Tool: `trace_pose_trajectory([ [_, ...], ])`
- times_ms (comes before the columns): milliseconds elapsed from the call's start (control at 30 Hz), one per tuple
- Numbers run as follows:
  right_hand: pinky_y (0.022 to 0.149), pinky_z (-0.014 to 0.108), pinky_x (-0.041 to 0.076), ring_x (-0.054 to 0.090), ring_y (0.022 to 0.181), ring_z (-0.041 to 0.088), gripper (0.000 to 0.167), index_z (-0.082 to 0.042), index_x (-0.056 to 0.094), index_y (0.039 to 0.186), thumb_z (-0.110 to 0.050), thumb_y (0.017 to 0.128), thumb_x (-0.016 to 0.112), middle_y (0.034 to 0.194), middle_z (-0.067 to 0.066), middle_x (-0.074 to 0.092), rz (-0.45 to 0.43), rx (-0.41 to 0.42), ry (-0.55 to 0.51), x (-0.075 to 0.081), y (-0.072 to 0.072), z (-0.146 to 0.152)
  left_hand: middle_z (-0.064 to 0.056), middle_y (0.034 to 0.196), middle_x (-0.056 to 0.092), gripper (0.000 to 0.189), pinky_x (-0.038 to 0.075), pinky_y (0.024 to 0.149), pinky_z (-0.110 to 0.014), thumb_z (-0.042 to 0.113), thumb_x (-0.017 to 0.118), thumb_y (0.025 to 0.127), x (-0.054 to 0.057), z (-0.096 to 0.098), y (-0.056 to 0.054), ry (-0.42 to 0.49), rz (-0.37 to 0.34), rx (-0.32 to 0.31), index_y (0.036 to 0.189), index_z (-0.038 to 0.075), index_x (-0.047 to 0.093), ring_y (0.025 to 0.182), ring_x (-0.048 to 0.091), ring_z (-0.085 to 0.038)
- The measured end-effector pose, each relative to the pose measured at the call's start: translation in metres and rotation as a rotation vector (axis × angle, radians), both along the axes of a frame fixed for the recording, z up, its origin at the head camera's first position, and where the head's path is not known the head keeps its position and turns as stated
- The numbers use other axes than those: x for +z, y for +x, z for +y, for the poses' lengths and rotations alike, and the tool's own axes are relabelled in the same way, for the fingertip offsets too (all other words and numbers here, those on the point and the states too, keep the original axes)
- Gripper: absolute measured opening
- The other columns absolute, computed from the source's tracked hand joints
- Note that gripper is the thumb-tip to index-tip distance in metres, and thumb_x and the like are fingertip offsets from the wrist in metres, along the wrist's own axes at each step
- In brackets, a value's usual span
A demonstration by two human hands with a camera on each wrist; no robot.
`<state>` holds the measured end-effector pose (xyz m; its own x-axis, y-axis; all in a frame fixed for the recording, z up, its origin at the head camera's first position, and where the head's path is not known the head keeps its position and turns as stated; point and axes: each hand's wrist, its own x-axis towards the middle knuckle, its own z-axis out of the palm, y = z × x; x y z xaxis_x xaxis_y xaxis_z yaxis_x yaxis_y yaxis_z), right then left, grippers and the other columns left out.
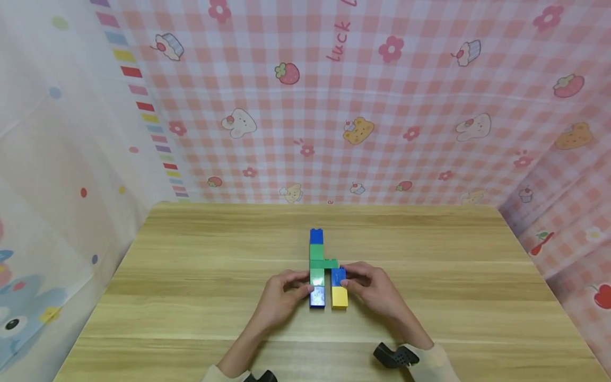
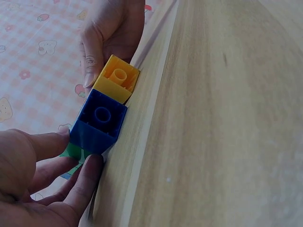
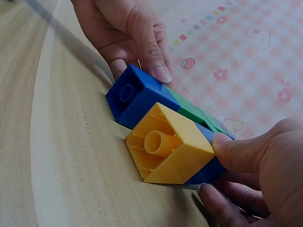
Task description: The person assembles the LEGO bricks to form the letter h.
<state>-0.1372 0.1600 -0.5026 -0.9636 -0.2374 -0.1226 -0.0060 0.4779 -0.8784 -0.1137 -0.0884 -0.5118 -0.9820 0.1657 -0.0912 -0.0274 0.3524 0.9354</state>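
Note:
Toy building bricks lie on their sides on the wooden table, forming a joined column of a far blue brick point(image 1: 316, 236), a green brick point(image 1: 316, 251), a flatter green brick point(image 1: 330, 263) jutting right, another green brick point(image 1: 317, 277) and a near blue brick point(image 1: 317, 297). My left hand point(image 1: 281, 297) grips this column near its lower end, thumb on the near blue brick. A shorter pair, blue brick point(image 1: 338, 276) and yellow brick point(image 1: 340, 298), lies to its right, its far end right at the jutting green one. My right hand point(image 1: 374, 286) pinches the pair's blue brick. Hollow undersides of the yellow and near blue bricks face me.
The wooden table point(image 1: 200, 254) extends around the bricks. Behind it hangs a pink checked cloth point(image 1: 324, 106), with a pale patterned curtain point(image 1: 71, 148) at the left. Black wrist devices, one of them a strapped camera point(image 1: 396, 355), sit at both sleeves.

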Motion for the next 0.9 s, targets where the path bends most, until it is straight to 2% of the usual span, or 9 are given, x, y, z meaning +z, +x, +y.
trace_pose_trajectory([
  [300,0.092,0.027,0.062,0.070,0.105,0.016,0.032,-0.012,0.071,0.128,-0.016,0.096,0.073,0.126,0.007,0.070,0.013,-0.020,0.009,0.0001,0.0008,-0.0015,-0.007,0.113,0.072,0.034,0.060,0.084,-0.020,0.021,0.074,0.095,-0.0002,0.0012,-0.0015,0.048,-0.025,0.008,0.126,0.008,0.071,0.099,0.068,-0.015],
  [500,0.090,0.027,0.062,0.070,0.099,0.014,0.032,-0.013,0.071,0.127,-0.017,0.096,0.073,0.124,0.006,0.071,0.004,-0.026,0.020,-0.0006,0.0003,-0.0011,-0.006,0.115,0.072,0.034,0.061,0.086,-0.021,0.020,0.074,0.095,-0.0011,0.0012,-0.0028,0.061,-0.041,0.014,0.127,0.008,0.071,0.101,0.069,-0.015],
  [633,0.091,0.027,0.062,0.070,0.100,0.013,0.033,-0.015,0.070,0.128,-0.018,0.096,0.073,0.124,0.004,0.071,-0.011,-0.021,0.030,-0.0024,-0.0001,-0.0011,-0.006,0.115,0.072,0.034,0.061,0.085,-0.021,0.021,0.074,0.095,-0.0011,0.0009,-0.0024,0.058,-0.055,0.017,0.127,0.008,0.071,0.100,0.069,-0.015],
  [900,0.093,0.030,0.061,0.070,0.104,0.014,0.033,-0.015,0.070,0.129,-0.018,0.097,0.072,0.123,0.004,0.071,0.027,-0.010,0.035,-0.0050,-0.0002,-0.0014,-0.007,0.114,0.073,0.035,0.061,0.083,-0.020,0.021,0.075,0.095,-0.0024,0.0013,-0.0021,0.073,-0.062,0.032,0.127,0.006,0.070,0.099,0.069,-0.015],
])
